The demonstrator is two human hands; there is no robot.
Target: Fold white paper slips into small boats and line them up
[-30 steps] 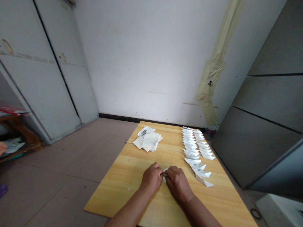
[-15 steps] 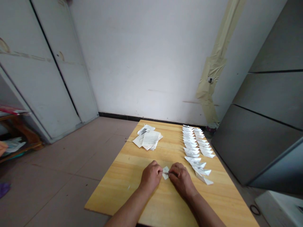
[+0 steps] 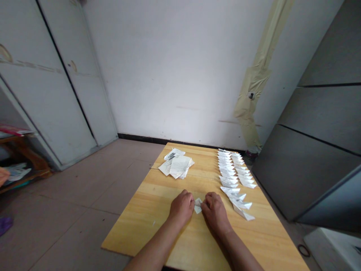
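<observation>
Between my two hands is a small folded piece of paper (image 3: 198, 206), pale with a diamond-like outline, close over the wooden table (image 3: 152, 210). My left hand (image 3: 182, 205) is closed, its fingertips at the paper's left side. On the right side my right hand (image 3: 213, 207) pinches the paper with curled fingers. The fingers cover the paper's ends. To the right of my right hand stand rows of folded paper boats (image 3: 229, 177), some overlapping. Beyond my left hand lies a loose pile of flat printed paper sheets (image 3: 179, 165).
A white wall (image 3: 180, 75) rises behind the table. Pale cupboard doors (image 3: 56, 86) stand to the left, above a wooden shelf (image 3: 36, 165). A grey panelled surface (image 3: 318, 158) is at the right, with a white box (image 3: 335, 248) low beside the table.
Both hands keep hold of the small paper. The fingers shift slightly, and a little more of the paper's middle shows. The boats and the sheet pile stay put.
</observation>
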